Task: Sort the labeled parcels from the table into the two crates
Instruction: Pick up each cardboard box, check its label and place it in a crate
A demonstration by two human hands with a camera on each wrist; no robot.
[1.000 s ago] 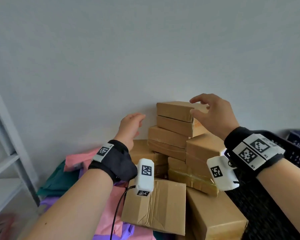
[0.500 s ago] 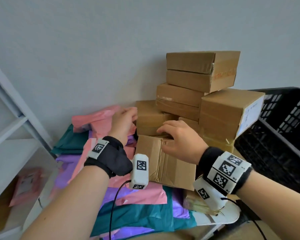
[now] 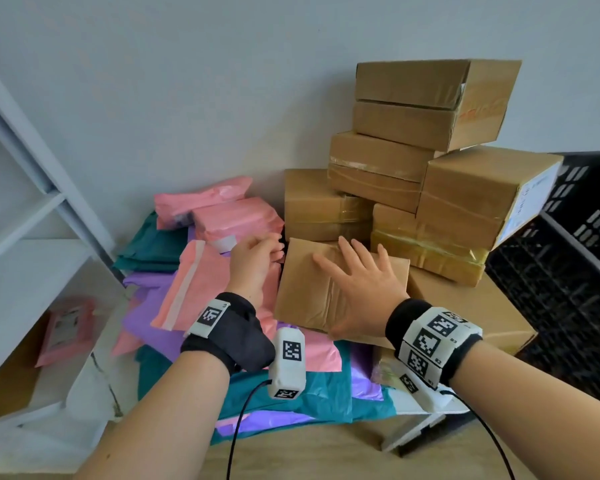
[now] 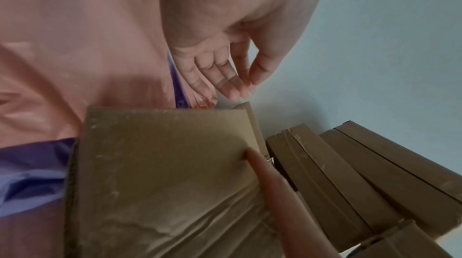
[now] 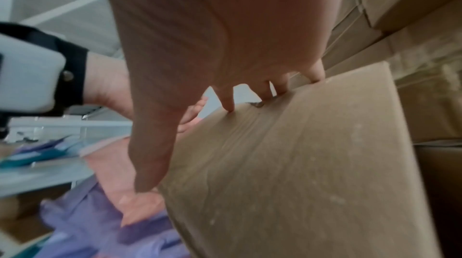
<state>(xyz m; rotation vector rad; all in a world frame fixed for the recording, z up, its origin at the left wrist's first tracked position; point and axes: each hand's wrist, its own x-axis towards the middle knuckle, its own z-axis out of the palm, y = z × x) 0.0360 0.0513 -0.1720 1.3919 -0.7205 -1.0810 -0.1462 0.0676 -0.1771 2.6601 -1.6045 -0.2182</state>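
My right hand (image 3: 364,289) lies flat, fingers spread, on a creased cardboard box (image 3: 312,292); my left hand (image 3: 253,261) hovers relaxed at its left edge, gripping nothing. The box rests on pink mailers (image 3: 201,282), before stacked boxes (image 3: 430,140) and a black crate (image 3: 568,271).

bare forearms, no sleeves. black fabric wristband (image 3: 238,336) on left, black fabric wristband (image 3: 400,323) on right. white blocks with square black-and-white code markers strapped on; thin black cable (image 3: 239,424) trailing.
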